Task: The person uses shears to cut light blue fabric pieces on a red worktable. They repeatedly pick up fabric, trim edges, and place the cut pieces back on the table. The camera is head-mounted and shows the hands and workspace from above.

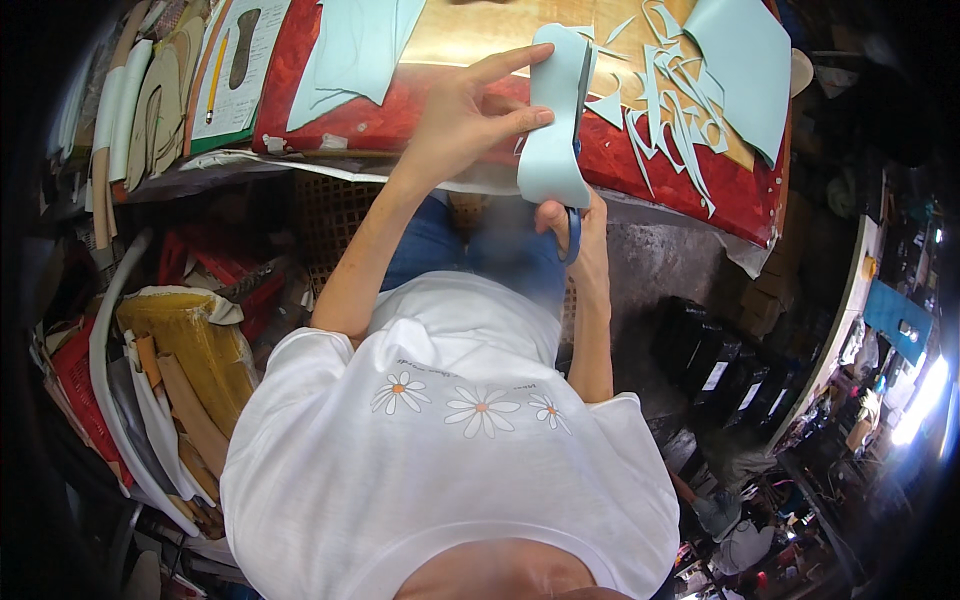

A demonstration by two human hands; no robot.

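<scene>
My left hand (462,118) pinches the left edge of a pale blue sole-shaped sheet piece (556,110), thumb and fingertips on it. The piece is held upright over the near edge of the table. In my right hand (582,228) are scissors with blue handles (573,238). Their dark blades run up along the right edge of the piece, partly behind it. Thin curved pale blue offcuts (675,110) lie scattered to the right on a wooden board (470,35).
A red-covered table (400,120) bears larger pale blue sheets (360,50) at left and another sheet (745,70) at right. A clipboard with paper (225,110) holds a yellow pencil (216,78) and a dark sole template (243,48). Rolled material (180,400) stands at lower left.
</scene>
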